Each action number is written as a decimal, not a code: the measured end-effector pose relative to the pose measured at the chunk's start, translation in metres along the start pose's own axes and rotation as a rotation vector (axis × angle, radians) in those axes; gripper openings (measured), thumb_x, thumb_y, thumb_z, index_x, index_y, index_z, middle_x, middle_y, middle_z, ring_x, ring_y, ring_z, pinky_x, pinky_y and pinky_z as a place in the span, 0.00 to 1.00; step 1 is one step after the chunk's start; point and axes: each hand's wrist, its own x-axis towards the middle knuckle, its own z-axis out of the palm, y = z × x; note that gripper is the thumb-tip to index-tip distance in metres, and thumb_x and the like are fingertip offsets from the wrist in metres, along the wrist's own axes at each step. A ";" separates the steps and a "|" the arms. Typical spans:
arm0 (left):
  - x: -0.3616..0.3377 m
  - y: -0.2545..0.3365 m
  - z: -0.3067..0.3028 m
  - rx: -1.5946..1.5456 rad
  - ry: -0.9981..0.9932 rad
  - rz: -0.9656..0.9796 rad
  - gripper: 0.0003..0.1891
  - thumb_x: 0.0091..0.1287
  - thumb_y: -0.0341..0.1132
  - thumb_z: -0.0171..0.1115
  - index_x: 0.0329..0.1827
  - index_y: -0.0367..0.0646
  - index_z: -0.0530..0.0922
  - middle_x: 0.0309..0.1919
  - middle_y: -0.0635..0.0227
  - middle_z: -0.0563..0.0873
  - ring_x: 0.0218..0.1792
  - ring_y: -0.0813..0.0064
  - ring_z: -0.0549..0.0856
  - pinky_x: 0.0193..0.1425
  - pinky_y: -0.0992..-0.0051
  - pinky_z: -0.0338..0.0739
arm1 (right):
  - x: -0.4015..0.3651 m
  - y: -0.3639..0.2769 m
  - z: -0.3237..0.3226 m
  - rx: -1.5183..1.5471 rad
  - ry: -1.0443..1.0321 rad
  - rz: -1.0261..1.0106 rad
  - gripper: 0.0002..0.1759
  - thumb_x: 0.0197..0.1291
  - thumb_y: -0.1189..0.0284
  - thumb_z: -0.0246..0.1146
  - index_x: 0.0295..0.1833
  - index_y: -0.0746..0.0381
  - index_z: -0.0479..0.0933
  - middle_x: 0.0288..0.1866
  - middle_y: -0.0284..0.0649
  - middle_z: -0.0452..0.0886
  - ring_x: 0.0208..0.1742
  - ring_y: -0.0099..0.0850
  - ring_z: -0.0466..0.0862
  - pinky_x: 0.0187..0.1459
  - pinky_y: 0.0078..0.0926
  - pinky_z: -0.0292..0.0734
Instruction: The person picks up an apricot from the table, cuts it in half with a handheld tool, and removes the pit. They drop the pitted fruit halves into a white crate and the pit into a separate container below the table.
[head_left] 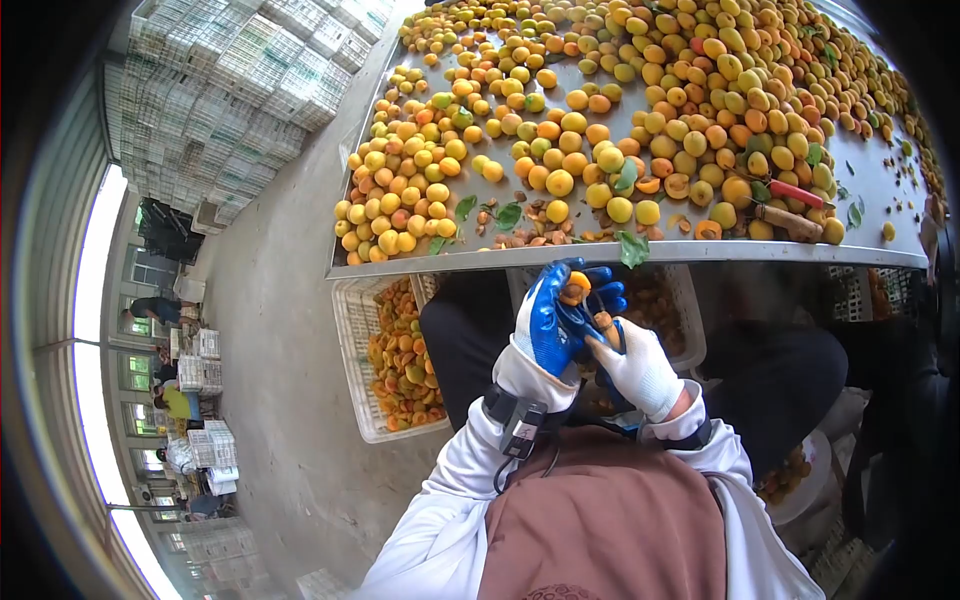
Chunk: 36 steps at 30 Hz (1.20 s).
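Observation:
My left hand (552, 322), in a white glove with a blue coating, is closed around an apricot (574, 288) just below the table's front edge. The apricot's orange, cut-looking side faces up. Close beside it, my right hand (645, 372), in a white glove, grips a small tool with a wooden handle (606, 326). The tool's working end points toward the apricot, but its shape is too small to make out. Below the hands stands a crate of apricot pieces (655, 310), partly hidden by my hands and legs.
Many whole apricots (690, 100) cover the metal table (500, 258), among leaves and pits. A red-handled tool (795, 193) and another wooden-handled tool (790, 222) lie near its edge. A white crate (352, 350) of halved apricots stands left. Stacked crates (230, 90) and people are farther off.

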 end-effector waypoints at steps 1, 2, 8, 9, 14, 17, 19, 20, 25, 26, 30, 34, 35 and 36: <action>-0.002 -0.002 0.002 0.006 0.038 -0.011 0.15 0.80 0.45 0.54 0.58 0.45 0.79 0.52 0.52 0.86 0.54 0.50 0.86 0.59 0.49 0.84 | 0.000 0.001 0.001 0.000 0.002 0.004 0.16 0.66 0.64 0.69 0.44 0.68 0.80 0.33 0.56 0.85 0.37 0.55 0.87 0.37 0.41 0.79; -0.002 -0.005 0.004 0.004 0.059 -0.010 0.16 0.79 0.46 0.54 0.56 0.44 0.79 0.52 0.51 0.86 0.53 0.51 0.87 0.58 0.50 0.84 | 0.001 0.002 0.002 -0.006 0.001 0.018 0.16 0.67 0.64 0.69 0.44 0.69 0.80 0.33 0.57 0.85 0.38 0.55 0.87 0.37 0.42 0.80; 0.000 -0.019 0.009 0.063 0.023 0.062 0.18 0.79 0.47 0.53 0.53 0.39 0.78 0.47 0.53 0.87 0.46 0.53 0.88 0.54 0.55 0.85 | 0.000 0.008 0.006 -0.055 0.040 0.001 0.18 0.67 0.63 0.68 0.45 0.71 0.80 0.35 0.60 0.85 0.41 0.57 0.87 0.39 0.45 0.81; -0.001 -0.020 0.011 0.064 0.024 0.062 0.18 0.79 0.47 0.53 0.53 0.39 0.78 0.47 0.53 0.87 0.46 0.53 0.88 0.54 0.55 0.85 | -0.001 0.011 0.008 -0.069 0.071 -0.029 0.19 0.68 0.63 0.68 0.45 0.72 0.80 0.35 0.61 0.85 0.41 0.58 0.87 0.39 0.46 0.81; -0.003 -0.029 0.014 0.207 0.052 0.153 0.18 0.80 0.46 0.50 0.50 0.39 0.79 0.40 0.59 0.85 0.38 0.61 0.87 0.48 0.63 0.85 | 0.000 0.018 0.009 0.053 -0.017 0.000 0.20 0.69 0.63 0.66 0.52 0.72 0.79 0.39 0.58 0.86 0.43 0.53 0.88 0.44 0.41 0.82; -0.002 -0.030 0.009 0.334 0.080 0.209 0.17 0.81 0.45 0.49 0.49 0.39 0.79 0.37 0.61 0.84 0.36 0.64 0.86 0.48 0.64 0.84 | -0.001 0.019 0.008 0.296 -0.098 -0.004 0.20 0.72 0.66 0.63 0.59 0.70 0.77 0.46 0.48 0.86 0.47 0.38 0.87 0.49 0.33 0.80; -0.001 -0.028 0.006 0.439 0.095 0.261 0.17 0.81 0.44 0.48 0.48 0.40 0.79 0.35 0.61 0.83 0.34 0.66 0.85 0.49 0.65 0.84 | 0.001 0.015 0.002 0.445 -0.143 -0.001 0.20 0.73 0.67 0.62 0.63 0.69 0.76 0.50 0.42 0.85 0.50 0.29 0.84 0.52 0.29 0.79; -0.003 -0.024 0.003 0.401 0.008 0.203 0.17 0.81 0.45 0.49 0.49 0.40 0.79 0.34 0.62 0.83 0.33 0.67 0.85 0.48 0.64 0.85 | 0.002 0.012 -0.006 0.507 -0.240 0.067 0.20 0.74 0.68 0.61 0.65 0.68 0.75 0.52 0.38 0.83 0.52 0.25 0.81 0.53 0.26 0.78; -0.003 -0.026 -0.001 0.172 -0.253 0.074 0.20 0.81 0.48 0.49 0.50 0.39 0.80 0.35 0.62 0.85 0.35 0.64 0.87 0.54 0.59 0.85 | -0.001 0.019 -0.005 0.798 -0.431 0.279 0.20 0.75 0.68 0.61 0.68 0.65 0.73 0.54 0.34 0.80 0.54 0.21 0.78 0.53 0.22 0.76; -0.003 -0.027 0.001 0.042 -0.174 -0.001 0.21 0.82 0.49 0.48 0.52 0.39 0.80 0.36 0.60 0.86 0.39 0.62 0.88 0.59 0.54 0.82 | -0.004 0.025 0.002 0.898 -0.382 0.248 0.18 0.75 0.68 0.61 0.65 0.65 0.75 0.51 0.33 0.81 0.50 0.20 0.78 0.50 0.21 0.76; 0.001 -0.021 0.008 0.015 -0.224 0.081 0.25 0.82 0.53 0.45 0.59 0.38 0.79 0.42 0.56 0.88 0.50 0.54 0.88 0.64 0.50 0.79 | 0.000 0.033 -0.019 0.862 -0.472 0.326 0.11 0.75 0.68 0.62 0.54 0.65 0.81 0.37 0.28 0.81 0.37 0.18 0.76 0.41 0.19 0.74; 0.001 -0.019 0.011 0.153 -0.067 0.091 0.28 0.82 0.54 0.44 0.65 0.37 0.77 0.46 0.55 0.88 0.54 0.53 0.86 0.64 0.57 0.80 | 0.005 0.023 -0.003 0.333 -0.124 0.037 0.13 0.71 0.68 0.65 0.45 0.69 0.81 0.32 0.35 0.84 0.32 0.26 0.82 0.37 0.28 0.78; 0.000 -0.020 0.012 0.151 -0.066 0.085 0.28 0.82 0.54 0.44 0.65 0.37 0.77 0.46 0.55 0.88 0.54 0.53 0.86 0.64 0.57 0.80 | 0.004 0.022 -0.002 0.333 -0.121 0.043 0.13 0.71 0.68 0.65 0.45 0.69 0.81 0.32 0.35 0.84 0.32 0.26 0.82 0.37 0.28 0.78; -0.002 -0.022 0.015 0.181 -0.053 0.117 0.28 0.83 0.54 0.44 0.65 0.36 0.76 0.46 0.54 0.87 0.54 0.54 0.86 0.64 0.58 0.80 | 0.002 0.022 0.000 0.198 -0.102 -0.026 0.12 0.70 0.69 0.66 0.48 0.69 0.81 0.34 0.39 0.86 0.36 0.29 0.85 0.40 0.29 0.79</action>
